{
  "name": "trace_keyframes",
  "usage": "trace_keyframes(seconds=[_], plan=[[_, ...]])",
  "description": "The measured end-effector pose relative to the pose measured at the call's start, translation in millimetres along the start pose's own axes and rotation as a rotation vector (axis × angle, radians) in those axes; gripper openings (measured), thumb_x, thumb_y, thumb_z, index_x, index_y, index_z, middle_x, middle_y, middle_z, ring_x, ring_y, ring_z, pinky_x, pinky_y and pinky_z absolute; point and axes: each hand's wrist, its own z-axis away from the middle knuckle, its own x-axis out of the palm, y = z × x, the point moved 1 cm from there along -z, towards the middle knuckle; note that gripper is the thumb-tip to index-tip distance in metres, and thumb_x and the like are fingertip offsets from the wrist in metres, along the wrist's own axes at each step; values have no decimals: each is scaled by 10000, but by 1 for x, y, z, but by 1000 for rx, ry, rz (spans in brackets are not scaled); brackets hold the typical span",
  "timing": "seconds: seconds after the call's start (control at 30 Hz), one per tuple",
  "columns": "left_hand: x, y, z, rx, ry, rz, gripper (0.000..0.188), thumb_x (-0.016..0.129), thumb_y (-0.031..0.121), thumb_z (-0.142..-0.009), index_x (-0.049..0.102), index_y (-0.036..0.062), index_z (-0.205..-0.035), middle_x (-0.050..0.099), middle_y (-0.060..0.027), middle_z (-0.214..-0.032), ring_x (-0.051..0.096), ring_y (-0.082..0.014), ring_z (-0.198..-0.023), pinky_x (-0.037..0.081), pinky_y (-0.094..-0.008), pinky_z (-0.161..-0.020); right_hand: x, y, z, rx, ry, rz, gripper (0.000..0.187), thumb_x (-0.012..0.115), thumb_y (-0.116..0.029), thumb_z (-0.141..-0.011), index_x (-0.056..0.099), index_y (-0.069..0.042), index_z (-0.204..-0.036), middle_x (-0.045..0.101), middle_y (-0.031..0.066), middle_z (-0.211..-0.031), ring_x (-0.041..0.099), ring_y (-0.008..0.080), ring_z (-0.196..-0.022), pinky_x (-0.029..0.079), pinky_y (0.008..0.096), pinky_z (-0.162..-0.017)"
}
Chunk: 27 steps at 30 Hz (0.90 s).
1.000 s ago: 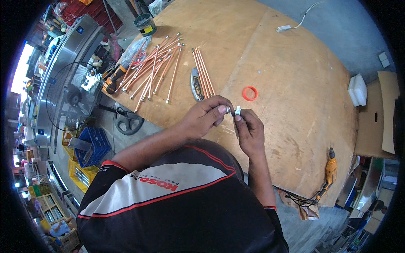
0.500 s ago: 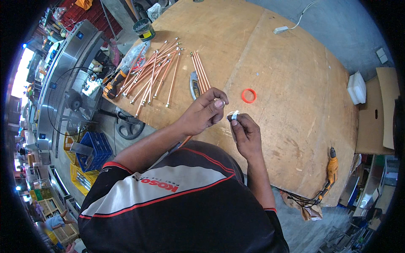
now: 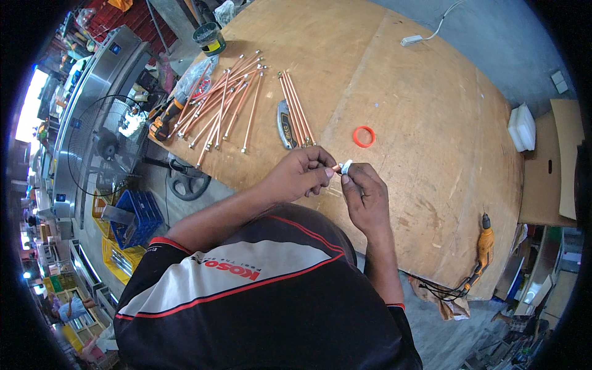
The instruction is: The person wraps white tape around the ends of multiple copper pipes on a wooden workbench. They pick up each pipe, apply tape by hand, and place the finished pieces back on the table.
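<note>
My left hand [image 3: 303, 174] is closed on a copper tube [image 3: 336, 168], whose end pokes out between thumb and fingertips; the rest of that tube is hidden. Right up against this end, my right hand [image 3: 367, 196] pinches a small roll of white tape [image 3: 346, 166] between thumb and fingers. Just beyond my left hand, a few copper tubes [image 3: 298, 111] with metal end nuts lie side by side, next to a grey utility knife [image 3: 285, 125]. An orange-red plastic ring [image 3: 364, 137] rests on the wooden table [image 3: 419, 185], beyond my right hand.
A loose pile of copper tubes [image 3: 222, 102] covers the table's left part, beside an orange-and-black cordless drill [image 3: 161, 123] and a dark tub [image 3: 209, 39]. At the right edge lies a corded yellow drill [image 3: 486, 246]. A fan [image 3: 106, 145] stands off the left edge.
The two hands have come together, my left hand moving down and right. The copper tube's end now shows against the tape roll.
</note>
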Motion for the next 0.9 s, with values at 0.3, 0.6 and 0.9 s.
trace_keyframes(seconds=[0.3,0.6,0.9], plan=[[-4,18,11,-94,-194,17,426,620,231,-979,488,68,-1350,666,-62,-778,643,-112,-690,493,-234,-579,-7,-14,1,-204,-98,119,131,667,-102,-825,682,-32,-935,639,134,-966,637,321,-895,525,409,-759],[-8,23,18,-16,-218,71,275,667,154,-944,660,12,-1180,702,-51,-862,668,-120,-741,533,-249,-641,-12,-27,7,-255,-97,174,136,675,-103,-823,695,-46,-945,638,123,-960,640,306,-888,533,389,-716],[-8,33,17,53,-70,-121,243,713,175,-911,705,14,-1093,704,-39,-839,659,-103,-715,508,-243,-603,-14,-27,10,-134,1,126,202,658,-125,-874,708,-9,-1032,590,165,-1029,631,289,-909,495,381,-763]])
